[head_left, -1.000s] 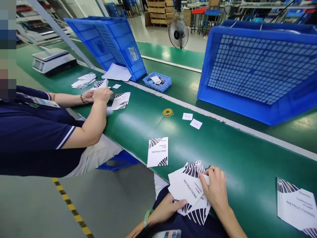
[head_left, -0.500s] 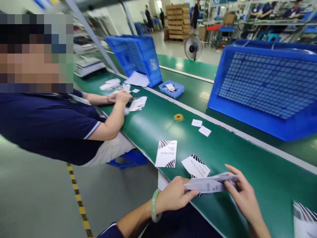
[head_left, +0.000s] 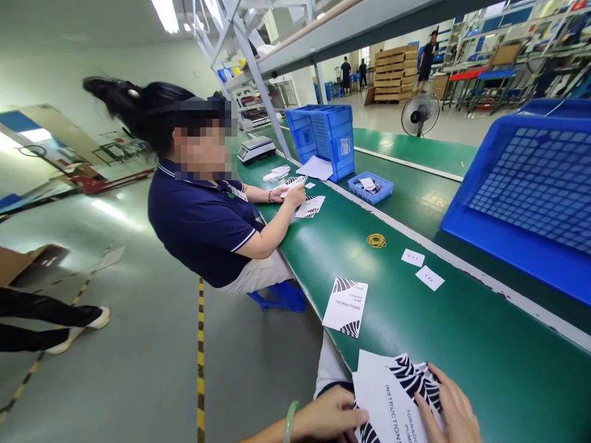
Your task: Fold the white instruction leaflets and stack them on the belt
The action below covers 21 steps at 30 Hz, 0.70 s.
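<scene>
Leaflets (head_left: 392,394): a thin paper stack, fanned, face up at the near edge of the desk (head_left: 462,344), partly overhanging it. I'd expect it to be light, floppy and slippery sheet on sheet, and it creases easily. Best hold is a pinch across opposite edges with the stack squared, not by 1 corner.

Left hand (head_left: 330,418): grip closed on the stack's left edge, thumb on top. Right hand (head_left: 455,412): fingers flat on the top sheet, thumb hidden, so I can't tell if it pinches or just presses.

Nearby on the desk are 1 single leaflet (head_left: 346,306), rubber bands (head_left: 376,240) and 2 paper slips (head_left: 412,257), with a blue crate (head_left: 530,203) behind.

Versus 0.5 s ago:
- The stack was lifted edge-on between both hands; it is now down and face up.
- The loose leaflet that lay under it is gone from the desk.
- The single leaflet hasn't moved.
- The camera has swung up and left, so the co-worker (head_left: 203,227) is in fuller view.
</scene>
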Each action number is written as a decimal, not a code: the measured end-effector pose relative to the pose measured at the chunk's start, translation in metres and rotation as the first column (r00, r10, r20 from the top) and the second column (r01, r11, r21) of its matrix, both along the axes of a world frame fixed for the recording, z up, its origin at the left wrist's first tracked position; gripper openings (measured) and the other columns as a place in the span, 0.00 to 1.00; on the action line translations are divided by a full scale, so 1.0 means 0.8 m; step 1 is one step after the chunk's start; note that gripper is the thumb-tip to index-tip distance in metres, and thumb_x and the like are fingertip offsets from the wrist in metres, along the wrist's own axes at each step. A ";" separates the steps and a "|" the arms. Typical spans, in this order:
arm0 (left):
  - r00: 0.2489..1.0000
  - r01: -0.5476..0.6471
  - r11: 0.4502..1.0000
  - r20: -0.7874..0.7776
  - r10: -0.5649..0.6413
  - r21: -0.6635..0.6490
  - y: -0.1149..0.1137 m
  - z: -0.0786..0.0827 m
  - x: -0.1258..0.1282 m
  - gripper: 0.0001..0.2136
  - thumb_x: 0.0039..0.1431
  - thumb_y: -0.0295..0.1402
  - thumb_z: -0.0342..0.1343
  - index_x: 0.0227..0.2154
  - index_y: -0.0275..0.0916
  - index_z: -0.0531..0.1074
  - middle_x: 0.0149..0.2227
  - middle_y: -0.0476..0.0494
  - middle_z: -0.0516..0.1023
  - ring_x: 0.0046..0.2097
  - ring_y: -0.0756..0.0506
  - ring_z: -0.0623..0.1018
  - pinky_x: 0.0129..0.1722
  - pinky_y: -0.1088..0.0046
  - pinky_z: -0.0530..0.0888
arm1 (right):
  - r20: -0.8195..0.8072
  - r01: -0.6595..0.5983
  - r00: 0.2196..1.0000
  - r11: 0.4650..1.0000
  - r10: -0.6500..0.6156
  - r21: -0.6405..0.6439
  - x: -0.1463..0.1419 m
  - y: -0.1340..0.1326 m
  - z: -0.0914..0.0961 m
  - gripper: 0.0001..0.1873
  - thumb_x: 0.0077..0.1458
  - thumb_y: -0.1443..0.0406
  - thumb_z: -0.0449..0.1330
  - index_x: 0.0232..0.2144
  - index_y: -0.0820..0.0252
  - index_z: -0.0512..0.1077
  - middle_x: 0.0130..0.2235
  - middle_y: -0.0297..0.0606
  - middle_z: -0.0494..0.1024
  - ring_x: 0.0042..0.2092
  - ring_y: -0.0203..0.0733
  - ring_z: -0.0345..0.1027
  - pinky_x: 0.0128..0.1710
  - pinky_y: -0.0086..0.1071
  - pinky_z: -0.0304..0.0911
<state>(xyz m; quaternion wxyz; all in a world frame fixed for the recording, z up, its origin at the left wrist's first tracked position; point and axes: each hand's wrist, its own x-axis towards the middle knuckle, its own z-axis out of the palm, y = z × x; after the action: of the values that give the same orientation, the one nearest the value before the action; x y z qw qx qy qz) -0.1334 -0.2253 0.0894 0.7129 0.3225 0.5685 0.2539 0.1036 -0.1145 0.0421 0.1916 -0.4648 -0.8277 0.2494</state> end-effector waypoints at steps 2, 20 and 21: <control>0.990 -0.122 0.990 0.065 0.126 -0.064 -0.008 -0.015 -0.004 0.26 0.46 0.51 0.57 0.42 0.35 0.74 0.35 0.38 0.78 0.32 0.45 0.76 0.33 0.66 0.74 | -0.013 -0.035 0.999 0.999 0.036 0.015 -0.016 -0.005 0.010 0.22 0.56 0.53 0.51 0.50 0.55 0.63 0.54 0.42 0.67 0.54 0.54 0.61 0.49 0.50 0.62; 0.982 0.094 0.895 -0.188 -0.012 0.437 0.035 0.064 -0.004 0.13 0.54 0.36 0.54 0.40 0.36 0.75 0.36 0.45 0.78 0.37 0.46 0.75 0.39 0.73 0.71 | -0.308 0.082 0.927 0.918 -0.214 -0.389 -0.014 -0.005 0.067 0.38 0.52 0.51 0.55 0.61 0.51 0.47 0.55 0.43 0.67 0.55 0.53 0.61 0.48 0.45 0.65; 0.964 0.169 0.858 -0.262 -0.042 0.485 0.047 0.075 -0.003 0.12 0.55 0.35 0.52 0.37 0.35 0.76 0.33 0.45 0.79 0.34 0.47 0.75 0.36 0.75 0.71 | -0.342 0.096 0.905 0.906 -0.252 -0.413 -0.005 -0.002 0.074 0.38 0.51 0.51 0.56 0.61 0.51 0.49 0.52 0.43 0.69 0.53 0.53 0.63 0.46 0.43 0.67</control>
<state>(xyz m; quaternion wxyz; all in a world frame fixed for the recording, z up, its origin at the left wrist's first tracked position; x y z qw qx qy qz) -0.1358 -0.1878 0.1496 0.5420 0.5568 0.5466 0.3123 0.0996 -0.1162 0.1010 0.2779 -0.5082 -0.6619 0.4758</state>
